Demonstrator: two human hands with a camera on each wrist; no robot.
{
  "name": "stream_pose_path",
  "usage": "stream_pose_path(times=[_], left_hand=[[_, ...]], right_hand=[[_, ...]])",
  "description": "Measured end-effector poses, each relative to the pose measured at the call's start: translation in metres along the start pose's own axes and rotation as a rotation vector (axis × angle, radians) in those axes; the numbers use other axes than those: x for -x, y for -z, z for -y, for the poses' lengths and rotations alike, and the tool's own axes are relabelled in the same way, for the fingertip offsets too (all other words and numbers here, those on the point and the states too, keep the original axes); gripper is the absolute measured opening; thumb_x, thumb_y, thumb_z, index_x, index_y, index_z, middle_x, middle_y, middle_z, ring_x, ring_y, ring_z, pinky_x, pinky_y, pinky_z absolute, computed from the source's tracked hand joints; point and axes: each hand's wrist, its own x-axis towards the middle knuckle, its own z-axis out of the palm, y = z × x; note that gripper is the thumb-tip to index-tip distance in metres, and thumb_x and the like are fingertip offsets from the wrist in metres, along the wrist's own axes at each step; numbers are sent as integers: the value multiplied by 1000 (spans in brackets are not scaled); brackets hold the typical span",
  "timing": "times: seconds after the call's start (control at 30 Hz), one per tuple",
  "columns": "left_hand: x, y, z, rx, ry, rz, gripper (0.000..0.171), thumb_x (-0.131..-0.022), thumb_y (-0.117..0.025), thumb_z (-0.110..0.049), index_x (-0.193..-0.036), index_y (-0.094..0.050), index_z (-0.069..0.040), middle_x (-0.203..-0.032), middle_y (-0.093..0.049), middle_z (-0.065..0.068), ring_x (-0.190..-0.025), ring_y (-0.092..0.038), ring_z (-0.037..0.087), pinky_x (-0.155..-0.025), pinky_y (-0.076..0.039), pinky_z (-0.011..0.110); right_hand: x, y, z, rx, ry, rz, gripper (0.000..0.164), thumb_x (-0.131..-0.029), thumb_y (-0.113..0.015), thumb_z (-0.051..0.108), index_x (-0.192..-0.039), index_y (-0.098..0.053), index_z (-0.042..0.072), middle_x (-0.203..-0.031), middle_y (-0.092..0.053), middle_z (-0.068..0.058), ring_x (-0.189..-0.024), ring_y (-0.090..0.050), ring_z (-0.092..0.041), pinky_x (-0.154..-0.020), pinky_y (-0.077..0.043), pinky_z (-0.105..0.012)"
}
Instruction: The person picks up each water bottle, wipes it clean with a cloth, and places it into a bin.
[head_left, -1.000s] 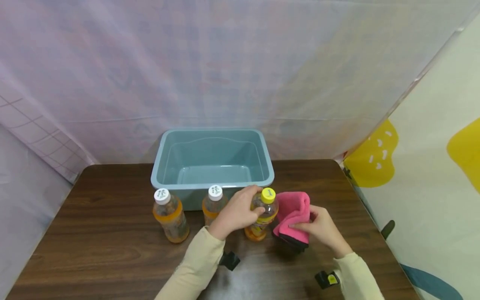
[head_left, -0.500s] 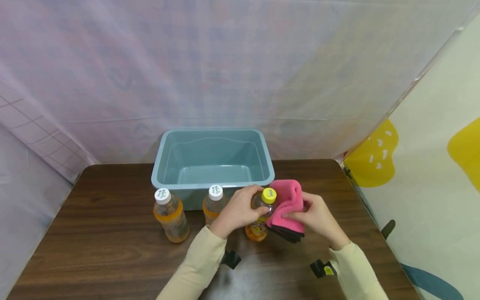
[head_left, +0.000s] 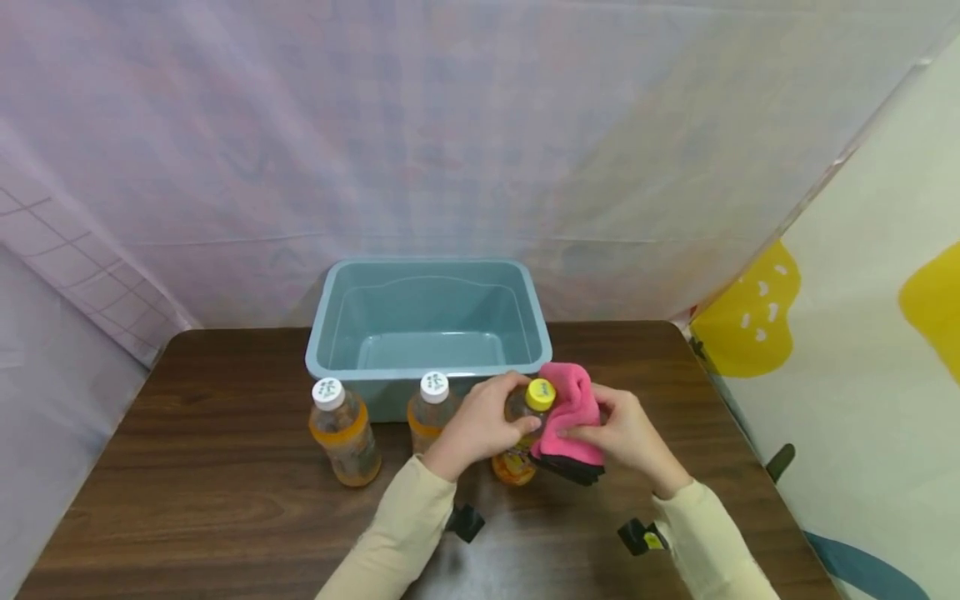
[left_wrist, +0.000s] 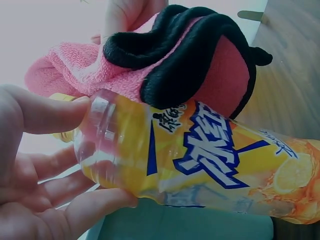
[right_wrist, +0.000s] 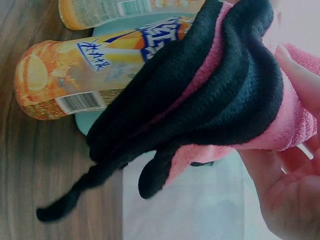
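My left hand (head_left: 487, 421) grips the upper part of a yellow-capped drink bottle (head_left: 515, 462), fingers and thumb around its shoulder. In the left wrist view the bottle (left_wrist: 200, 155) shows a yellow and orange label with a lemon slice. My right hand (head_left: 628, 429) holds a folded pink cloth (head_left: 572, 417) with black edging, thumb on the near side. The cloth (left_wrist: 95, 65) lies against the bottle's right side near the neck. In the right wrist view the cloth's black edge (right_wrist: 200, 95) covers the bottle's upper part.
A blue-grey plastic tub (head_left: 427, 372) stands at the back of the brown wooden table (head_left: 187, 500). Two white-capped bottles stand in front of it: one at left (head_left: 347, 442), another (head_left: 433, 417) partly behind my left hand. Curtains hang behind and on both sides.
My right hand has moved left with the pink cloth, bringing it up against the yellow-capped bottle. My left hand has stayed on the bottle.
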Motion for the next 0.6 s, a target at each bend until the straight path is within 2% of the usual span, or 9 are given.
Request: stream_pose_path(times=[0.33, 0.6], left_hand=[[1, -3, 2, 6, -9, -41, 40, -78, -69, -23, -113, -56, -9, -110, -61, 5, -102, -55, 19, -88, -44, 35], [2, -4, 1, 27, -3, -33, 40, -79, -69, -22, -114, -55, -9, -111, -60, 6, -103, -55, 20, -89, -44, 36]], right_hand=[[3, -8, -14, 2, -60, -4, 34, -70, -78, 14, -99, -62, 2, -88, -66, -11, -69, -61, -16, -63, -53, -26], [6, -22, -41, -24, -90, 18, 34, -70, -78, 15, -98, -64, 1, -86, -67, -10, -69, -59, -14, -63, -52, -25]])
